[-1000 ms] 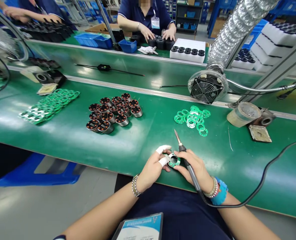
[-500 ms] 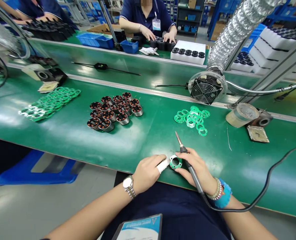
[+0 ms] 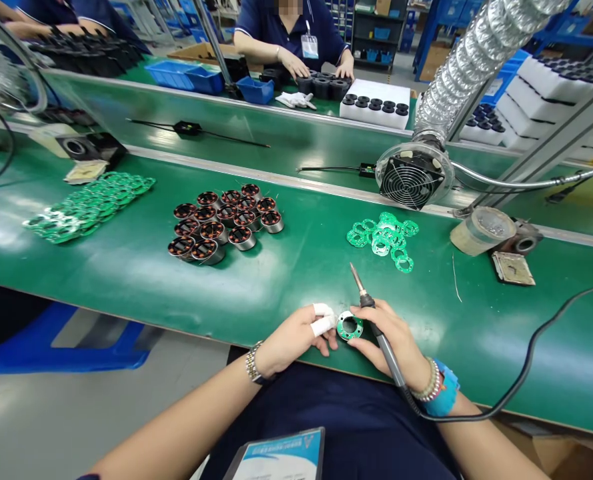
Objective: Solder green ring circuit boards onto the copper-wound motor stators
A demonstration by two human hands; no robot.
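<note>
On the left, a poor pinch could be caused by the white covers [image 3: 322, 326] on the left fingers [image 3: 322, 310], since feel may be dulled and the smooth rim of the ring [image 3: 345, 334] may be let slip. The ring could also be tilted if it is pressed harder from one side. To the right, the iron [image 3: 389, 354] is held by the same hand that steadies the ring, so its grip may be divided; if that wrist is turned, the tip [image 3: 355, 273] could be swung toward the left fingers, and a burn might be caused if it is hot. The iron could be tugged off line by the cord [image 3: 532, 370] if it is caught or pulled.

The ring is seen just right of the left fingers, which are bent close to its rim; whether it is gripped by them cannot be told. Its right side is bracketed by the right fingers [image 3: 382, 319], slightly parted, with the iron held across them. The ring is set near the front edge of the bench [image 3: 286, 273].
</note>
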